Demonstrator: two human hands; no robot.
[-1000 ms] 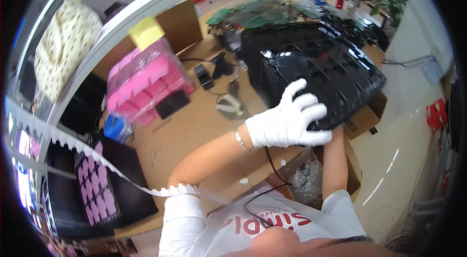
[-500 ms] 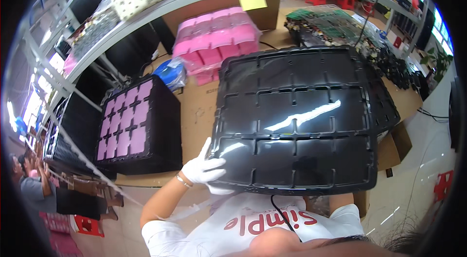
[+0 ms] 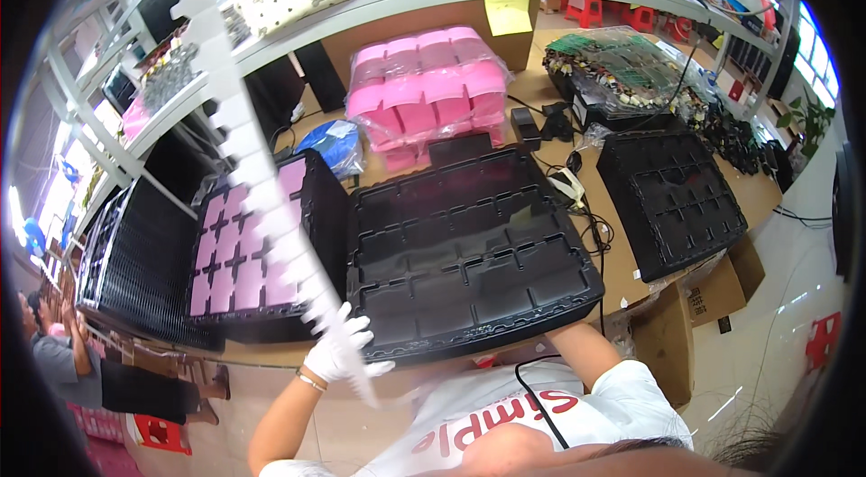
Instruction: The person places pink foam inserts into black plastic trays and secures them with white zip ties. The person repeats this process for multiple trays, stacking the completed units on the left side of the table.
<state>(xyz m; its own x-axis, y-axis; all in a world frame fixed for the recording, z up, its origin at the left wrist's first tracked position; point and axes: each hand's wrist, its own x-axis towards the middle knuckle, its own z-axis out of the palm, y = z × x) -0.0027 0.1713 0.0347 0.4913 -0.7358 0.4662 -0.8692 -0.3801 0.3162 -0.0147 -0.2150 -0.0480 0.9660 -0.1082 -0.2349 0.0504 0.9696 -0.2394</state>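
A large black plastic tray with shallow compartments lies in front of me, its near side out past the table's edge. My left hand, in a white glove, closes on its near left corner. A pale notched strip, smeared, crosses the view and partly covers that hand. My right forearm reaches under the tray's near right side; the hand itself is hidden. Left of the tray stands a black stack with pink pieces in its top compartments.
Another black tray stack stands at the right. Behind are plastic-wrapped pink trays, a blue roll, cables and a heap of circuit boards. Cardboard boxes stand below right. A person is far left.
The black tray has moved left and lower, with both arms following. The right-hand stack and cables behind it have come into view. The notched strip now crosses the left side.
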